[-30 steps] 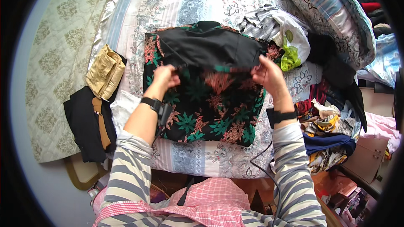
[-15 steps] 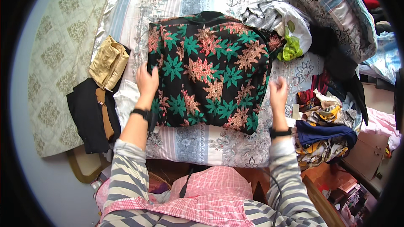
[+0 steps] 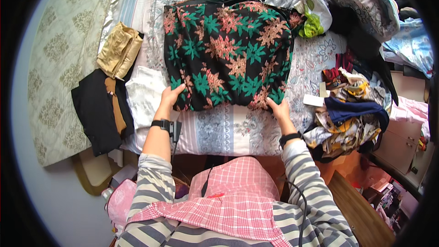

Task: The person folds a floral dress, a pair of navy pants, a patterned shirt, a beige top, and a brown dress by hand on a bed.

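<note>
Gripping the lower corners of a folded floral garment (image 3: 228,50), the two hands hold it from the side nearest the person, so nearly all of the cloth lies beyond the fingertips. It is spread on the patterned bed cover (image 3: 201,130), black with green leaves and pink and tan blossoms, its dark neckline at the far edge. The left hand (image 3: 171,98) pinches the near left corner, thumb pressed on top of the print and the other fingers mostly hidden at or under the hem. The right hand (image 3: 280,110) grasps the near right corner likewise, its thumb lying over the edge; how far its remaining fingers reach underneath cannot be told. Between the hands the near edge bunches in a soft, slightly sagging line. Left of the garment, a white cloth (image 3: 146,92) lies near the left hand, beside folded black clothing (image 3: 93,114) and a folded golden piece (image 3: 118,50). A heap of mixed clothes (image 3: 343,130) lies to the right, with a small white card (image 3: 313,100) between it and the right hand.
</note>
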Tool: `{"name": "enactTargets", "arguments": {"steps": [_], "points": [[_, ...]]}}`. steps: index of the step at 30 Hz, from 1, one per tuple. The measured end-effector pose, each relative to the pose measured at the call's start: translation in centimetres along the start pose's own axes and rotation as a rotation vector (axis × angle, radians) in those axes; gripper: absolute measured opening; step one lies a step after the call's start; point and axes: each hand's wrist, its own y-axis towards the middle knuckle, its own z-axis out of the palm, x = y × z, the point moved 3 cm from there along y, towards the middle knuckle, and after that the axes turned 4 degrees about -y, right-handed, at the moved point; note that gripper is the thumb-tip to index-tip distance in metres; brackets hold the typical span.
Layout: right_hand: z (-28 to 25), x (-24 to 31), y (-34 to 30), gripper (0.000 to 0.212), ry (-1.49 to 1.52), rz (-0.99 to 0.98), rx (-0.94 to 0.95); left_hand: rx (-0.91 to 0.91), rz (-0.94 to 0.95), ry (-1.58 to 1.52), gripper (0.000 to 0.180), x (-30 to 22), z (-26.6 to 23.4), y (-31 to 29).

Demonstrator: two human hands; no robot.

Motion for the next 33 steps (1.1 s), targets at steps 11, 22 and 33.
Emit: {"name": "enactTargets", "arguments": {"steps": [11,22,33], "points": [[-4.8,-4.7,-8.7,0.028,0.731,0.202,0.253,0.093,0.120,0.074,0.035,3.9,-4.2,-7.8],[-8.7,-6.8,-20.1,0.024,0.442,0.698,0.584,0.152,-0.407,-0.029,0.039,11.0,-9.0,-17.1],[-10.6,10.4,2.4,0.049,0.965,0.367,0.463,0.229,-0.153,-0.688,0.058,-9.7,-5.1,-2.2]]}}
